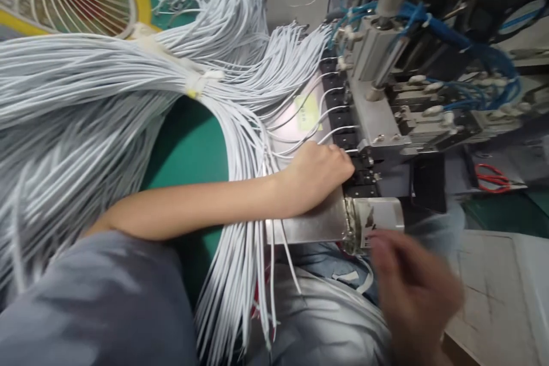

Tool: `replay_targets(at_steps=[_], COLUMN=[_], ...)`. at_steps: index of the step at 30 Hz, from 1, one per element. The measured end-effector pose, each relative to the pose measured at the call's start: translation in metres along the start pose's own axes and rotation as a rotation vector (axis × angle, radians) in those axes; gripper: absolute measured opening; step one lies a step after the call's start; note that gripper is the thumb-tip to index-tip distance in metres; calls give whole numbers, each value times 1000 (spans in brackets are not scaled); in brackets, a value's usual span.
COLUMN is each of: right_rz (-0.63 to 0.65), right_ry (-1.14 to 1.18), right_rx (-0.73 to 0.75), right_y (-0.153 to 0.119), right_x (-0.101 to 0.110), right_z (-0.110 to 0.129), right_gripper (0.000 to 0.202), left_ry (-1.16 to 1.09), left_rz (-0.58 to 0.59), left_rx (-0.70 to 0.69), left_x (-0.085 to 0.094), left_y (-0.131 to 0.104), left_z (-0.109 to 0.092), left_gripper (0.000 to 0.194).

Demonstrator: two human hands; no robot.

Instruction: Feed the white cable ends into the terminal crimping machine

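The left hand (322, 174) is curled at the rail (338, 121), the right hand (416, 291) half-curled near the jar (384, 218); whether anything is held cannot be told.

Green tabletop (199, 146), white cables (107, 60) (bundled) across it

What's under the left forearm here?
White cables and a green surface show on both sides of the left forearm; whatever lies directly beneath it is covered.

No text readable. Yellow-green note (309, 112) by the black fixture row: small dark marks, too blurred to make out. White label (377, 222) on the container (352, 226): dark print, also illegible.
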State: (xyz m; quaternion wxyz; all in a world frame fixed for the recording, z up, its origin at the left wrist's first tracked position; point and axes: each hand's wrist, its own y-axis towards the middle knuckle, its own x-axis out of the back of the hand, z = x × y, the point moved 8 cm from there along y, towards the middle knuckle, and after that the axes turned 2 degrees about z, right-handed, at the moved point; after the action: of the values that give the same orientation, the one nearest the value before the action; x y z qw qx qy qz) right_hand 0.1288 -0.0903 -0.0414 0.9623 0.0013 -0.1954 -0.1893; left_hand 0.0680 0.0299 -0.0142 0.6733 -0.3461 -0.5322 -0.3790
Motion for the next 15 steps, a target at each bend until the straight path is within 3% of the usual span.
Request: replay_targets(at_steps=[3, 5, 6, 9, 12, 15], right_rz=[483, 645, 667, 592, 410, 189], right_ry=[-188, -299, -336, -331, -234, -143], right_rx=[41, 44, 50, 110, 187, 173], right_y=[-29, -39, -40, -31, -9, 17], right_x=[-75, -105, -110, -92, -44, 3], right_z=[10, 7, 6, 8, 18, 21], right_gripper=[13, 23, 27, 28, 19, 11], left_ry=[-3, -4, -4, -31, -152, -336], left_rz=[-52, -67, -76, -149, -315, -470], left_rx=[-16, -6, -2, -57, -201, -297], left_x=[1, 2, 3, 9, 22, 34], left_y=[0, 0, 0, -1, -8, -18], left_z=[2, 4, 4, -5, -23, -30], left_gripper=[28, 26, 25, 22, 25, 38])
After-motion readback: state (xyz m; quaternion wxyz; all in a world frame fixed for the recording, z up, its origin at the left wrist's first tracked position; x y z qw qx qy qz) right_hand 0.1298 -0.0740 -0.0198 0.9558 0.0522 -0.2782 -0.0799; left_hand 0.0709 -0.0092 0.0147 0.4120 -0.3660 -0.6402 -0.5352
